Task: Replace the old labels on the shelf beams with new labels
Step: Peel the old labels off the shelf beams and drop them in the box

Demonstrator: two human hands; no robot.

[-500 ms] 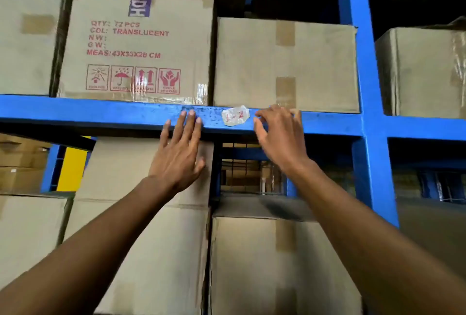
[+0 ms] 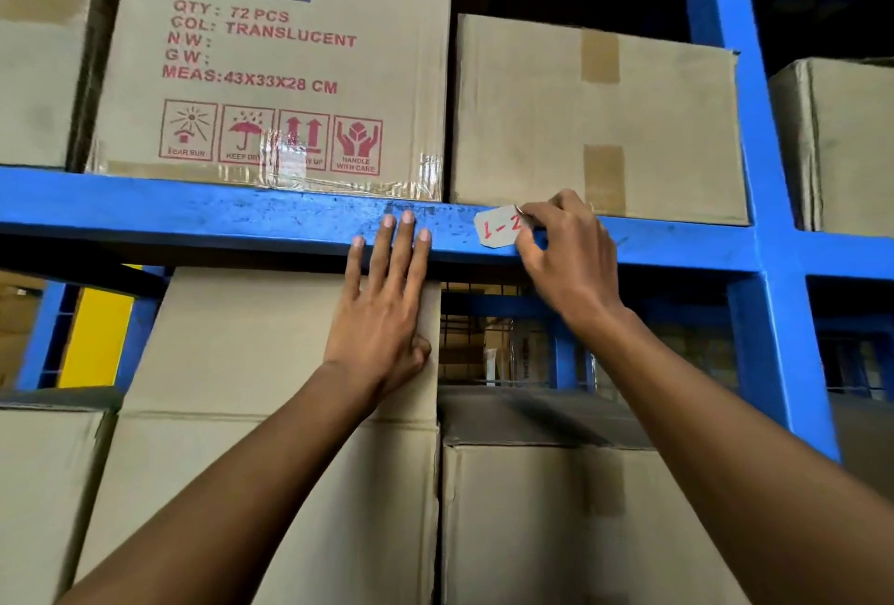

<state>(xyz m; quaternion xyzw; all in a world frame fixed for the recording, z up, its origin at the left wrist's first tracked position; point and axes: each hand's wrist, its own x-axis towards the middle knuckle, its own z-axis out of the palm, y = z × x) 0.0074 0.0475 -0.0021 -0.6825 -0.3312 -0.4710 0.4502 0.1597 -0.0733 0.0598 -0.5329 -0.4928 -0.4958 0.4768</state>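
A white label [image 2: 498, 229] with red handwriting "1-2" lies against the front of the blue shelf beam [image 2: 217, 219]. My right hand [image 2: 568, 256] pinches the label's right edge with thumb and fingers, covering part of the writing. My left hand [image 2: 387, 304] is flat and open, fingertips resting on the beam left of the label, palm over the cardboard box [image 2: 251, 343] below. The beam's paint is scuffed dark around the label.
Cardboard boxes fill the shelves: a printed "72 PCS TRANSLUCENT" box [image 2: 271, 67] and a plain box [image 2: 595, 120] above the beam, more boxes [image 2: 556, 522] below. A blue upright post [image 2: 759, 217] stands right. A wire-mesh gap [image 2: 493, 338] opens behind my right wrist.
The label was crumpled and loose on the beam; now it is flattened with its writing showing, pinched by my right hand. The view has moved closer. My left hand stays on the beam.
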